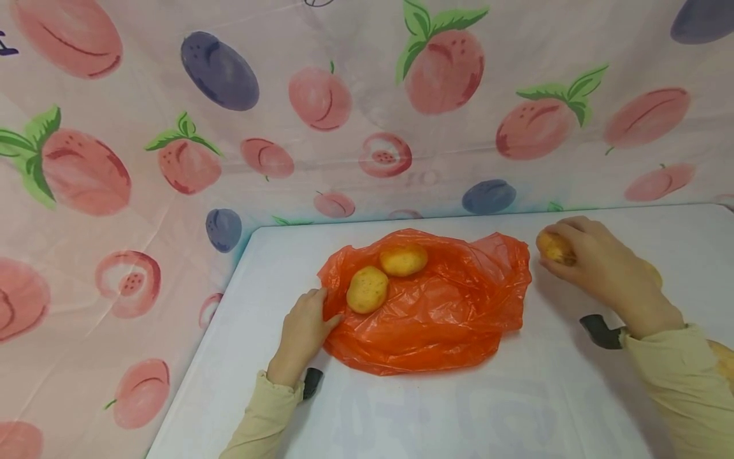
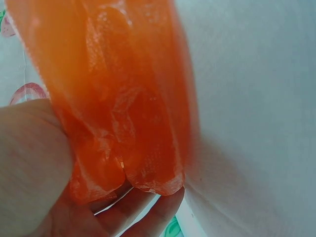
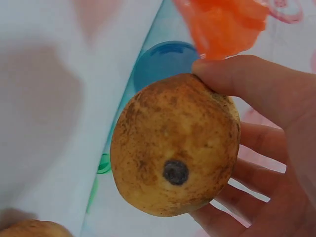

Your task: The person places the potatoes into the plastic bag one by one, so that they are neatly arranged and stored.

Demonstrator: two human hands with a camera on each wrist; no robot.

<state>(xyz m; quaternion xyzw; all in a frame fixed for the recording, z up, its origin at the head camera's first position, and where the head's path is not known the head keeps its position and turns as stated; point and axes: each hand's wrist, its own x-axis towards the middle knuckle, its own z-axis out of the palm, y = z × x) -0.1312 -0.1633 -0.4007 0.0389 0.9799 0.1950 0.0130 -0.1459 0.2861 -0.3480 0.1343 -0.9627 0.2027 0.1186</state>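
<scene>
An orange-red plastic bag [image 1: 441, 306] lies spread with its mouth open on the white table. Two yellow potatoes, one rounder [image 1: 367, 290] and one farther back [image 1: 404, 260], rest in its left part. At the bag's left edge my left hand [image 1: 301, 328] holds the plastic; the left wrist view shows fingers behind the film [image 2: 133, 123]. To the right of the bag, my right hand [image 1: 596, 261] grips another potato [image 1: 555, 247] between thumb and fingers. That potato has brown skin patches and a dark round spot [image 3: 176, 172] in the right wrist view.
Another potato [image 1: 654, 273] shows partly behind my right wrist, and one more [image 1: 724, 358] by the right sleeve at the frame's edge. A fruit-printed cloth [image 1: 355, 38] hangs behind and left of the white table [image 1: 413, 414]. Dark pieces [image 1: 600, 331] stick out at both cuffs.
</scene>
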